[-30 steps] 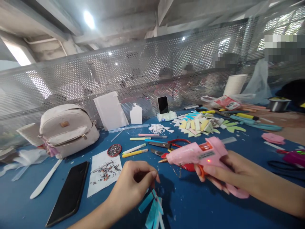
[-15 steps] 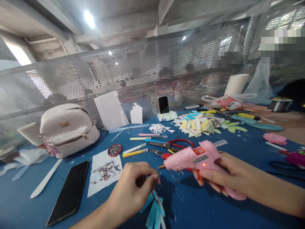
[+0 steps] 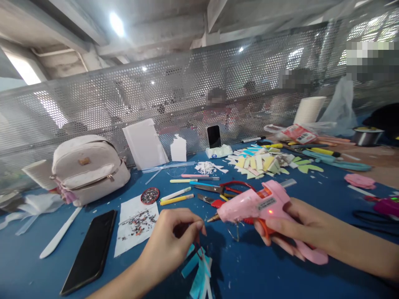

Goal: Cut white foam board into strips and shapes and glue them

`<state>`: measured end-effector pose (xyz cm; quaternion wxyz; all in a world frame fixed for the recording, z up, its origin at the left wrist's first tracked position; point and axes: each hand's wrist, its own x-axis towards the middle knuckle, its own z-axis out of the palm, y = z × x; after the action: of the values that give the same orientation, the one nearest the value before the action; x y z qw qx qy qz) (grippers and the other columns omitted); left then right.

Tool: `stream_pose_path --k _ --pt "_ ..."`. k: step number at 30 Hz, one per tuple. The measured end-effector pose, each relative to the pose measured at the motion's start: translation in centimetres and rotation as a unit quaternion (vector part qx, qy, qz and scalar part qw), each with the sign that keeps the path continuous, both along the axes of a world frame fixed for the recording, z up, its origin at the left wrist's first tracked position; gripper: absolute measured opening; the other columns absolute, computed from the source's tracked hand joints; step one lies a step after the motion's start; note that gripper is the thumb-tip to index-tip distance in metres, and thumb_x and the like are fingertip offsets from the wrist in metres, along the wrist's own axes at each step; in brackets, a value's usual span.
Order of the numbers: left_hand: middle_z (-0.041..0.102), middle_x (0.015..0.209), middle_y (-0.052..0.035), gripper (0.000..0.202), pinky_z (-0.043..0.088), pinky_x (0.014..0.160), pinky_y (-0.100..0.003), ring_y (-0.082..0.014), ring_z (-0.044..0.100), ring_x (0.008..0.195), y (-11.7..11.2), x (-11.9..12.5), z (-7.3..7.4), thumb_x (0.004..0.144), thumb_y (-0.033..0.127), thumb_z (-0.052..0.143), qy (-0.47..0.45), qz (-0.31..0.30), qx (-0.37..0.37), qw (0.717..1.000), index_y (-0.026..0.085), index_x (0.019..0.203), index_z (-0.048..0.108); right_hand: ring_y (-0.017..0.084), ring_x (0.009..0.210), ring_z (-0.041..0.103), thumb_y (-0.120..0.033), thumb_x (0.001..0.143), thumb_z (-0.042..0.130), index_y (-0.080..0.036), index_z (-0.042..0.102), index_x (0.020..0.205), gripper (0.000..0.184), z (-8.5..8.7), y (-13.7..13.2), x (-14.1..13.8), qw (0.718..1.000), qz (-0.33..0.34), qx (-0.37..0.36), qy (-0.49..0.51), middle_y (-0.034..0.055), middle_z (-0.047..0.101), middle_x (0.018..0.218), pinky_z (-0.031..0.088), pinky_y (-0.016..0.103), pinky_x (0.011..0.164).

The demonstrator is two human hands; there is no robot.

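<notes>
My right hand [image 3: 289, 232] is wrapped round a pink hot glue gun [image 3: 243, 205], its red light lit. The gun's metal nozzle [image 3: 213, 217] points left and stops just short of the fingertips of my left hand [image 3: 177, 236]. Those fingers are pinched on a thin dark-red strand, from which blue strips [image 3: 197, 274] and a white stick hang above the table. Where the strand passes between the fingertips, it is hidden. Behind the gun lie red-handled scissors [image 3: 237, 186] and a second red-handled cutting tool [image 3: 215, 202].
On the blue table [image 3: 255, 274] are a black phone [image 3: 90, 251], a white knife [image 3: 60, 234], a paper sheet with small beads [image 3: 137, 224] and several coloured pens [image 3: 177, 200]. A backpack [image 3: 89, 170] stands at the left. Paper pieces [image 3: 262, 160] are piled behind the gun, before a perforated metal screen [image 3: 174, 91].
The glue gun has shifted slightly to the right, so its nozzle is farther from my left fingertips. The hanging blue strips have swung a little to the left.
</notes>
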<state>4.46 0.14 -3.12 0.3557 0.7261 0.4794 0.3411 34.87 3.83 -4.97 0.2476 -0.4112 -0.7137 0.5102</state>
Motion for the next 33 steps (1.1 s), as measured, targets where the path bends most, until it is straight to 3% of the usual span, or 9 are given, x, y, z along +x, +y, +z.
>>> stream_pose_path --k 8,13,20,27,30,33 --pt "0.061 0.066 -0.0015 0.031 0.033 0.05 -0.02 -0.0111 0.053 0.057 -0.3 -0.1 0.3 0.091 0.031 0.054 -0.001 0.003 0.016 1.0 0.016 0.07 0.07 0.009 0.053 0.052 -0.068 0.088 0.059 -0.02 0.072 0.089 0.05 0.2 -0.1 -0.5 0.998 -0.018 -0.036 -0.047 -0.0008 0.059 0.062 0.047 0.018 0.051" --pt "0.062 0.066 -0.0016 0.03 0.034 0.052 -0.02 -0.0117 0.054 0.059 0.0 -0.2 0.3 0.09 0.031 0.054 -0.003 0.015 0.014 1.0 0.016 0.069 0.07 0.009 0.052 0.052 -0.069 0.088 0.057 -0.02 0.071 0.087 0.051 0.2 -0.6 -0.7 0.998 0.022 -0.048 -0.018 -0.0004 0.06 0.062 0.046 0.018 0.051" --pt "0.061 0.065 -0.0011 0.03 0.033 0.051 -0.02 -0.0109 0.052 0.057 -0.3 0.2 0.6 0.09 0.03 0.054 0.001 0.009 0.005 1.0 0.016 0.069 0.069 0.009 0.05 0.051 -0.069 0.085 0.061 -0.019 0.072 0.085 0.051 1.0 -0.3 -1.4 0.999 -0.029 -0.019 -0.037 -0.0017 0.058 0.059 0.045 0.018 0.052" --pt "0.061 0.067 -0.0016 0.03 0.033 0.051 -0.021 -0.0114 0.051 0.057 0.2 -0.2 0.2 0.091 0.031 0.054 -0.002 0.013 0.007 1.0 0.016 0.07 0.069 0.011 0.044 0.049 -0.075 0.086 0.052 -0.019 0.071 0.081 0.06 1.4 -0.3 -1.6 0.998 0.026 -0.031 0.046 -0.0007 0.056 0.053 0.043 0.023 0.048" --pt "0.06 0.065 -0.002 0.032 0.034 0.051 -0.021 -0.0118 0.051 0.056 -0.1 -0.3 -0.2 0.092 0.033 0.054 -0.007 0.009 0.01 1.0 0.016 0.07 0.07 0.015 0.048 0.055 -0.078 0.085 0.048 -0.021 0.07 0.076 0.062 2.3 -0.4 -1.1 0.997 -0.063 0.023 0.037 0.0019 0.058 0.053 0.045 0.027 0.05" --pt "0.061 0.066 -0.0033 0.036 0.036 0.054 -0.022 -0.0134 0.054 0.06 -0.5 -0.6 -0.5 0.094 0.037 0.053 -0.018 0.014 0.032 0.999 0.016 0.07 0.07 0.018 0.051 0.056 -0.082 0.081 0.048 -0.022 0.067 0.063 0.066 2.8 0.2 1.0 0.98 -0.155 0.115 -0.042 0.0059 0.061 0.056 0.044 0.03 0.05"
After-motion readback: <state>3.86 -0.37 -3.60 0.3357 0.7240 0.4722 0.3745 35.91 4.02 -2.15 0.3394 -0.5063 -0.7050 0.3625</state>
